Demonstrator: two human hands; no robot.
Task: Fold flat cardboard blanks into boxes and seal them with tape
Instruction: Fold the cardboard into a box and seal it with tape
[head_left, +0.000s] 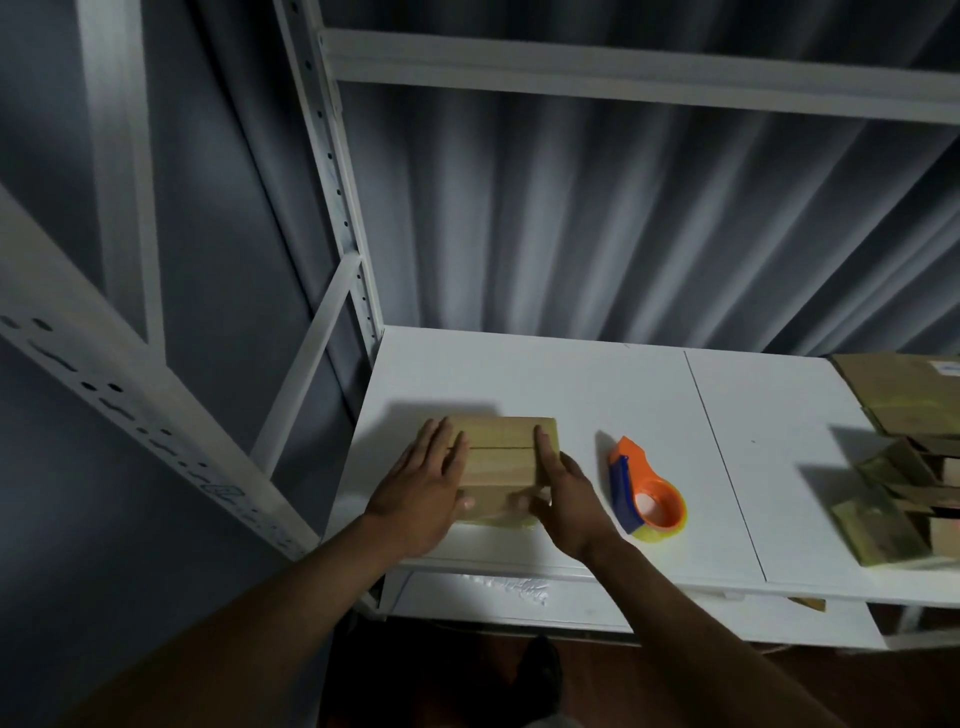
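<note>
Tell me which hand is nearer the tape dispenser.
Right. The right hand rests on the box just left of the tape dispenser; the left hand is on the box's far side.

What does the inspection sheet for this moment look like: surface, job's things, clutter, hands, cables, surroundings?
Surface: white shelf board, a seam line crossing it right of centre.
Job's things: folded cardboard box near the front left edge, flap seam on top; orange and blue tape dispenser lying to its right, apart from it.
Clutter: pile of cardboard pieces at the right edge.
Hands: left hand rests flat on the box's left side; right hand rests on its right side, fingers straight.
Cables: nothing seen.
Surroundings: white metal rack post, grey curtain behind, lower shelf beneath.
</note>
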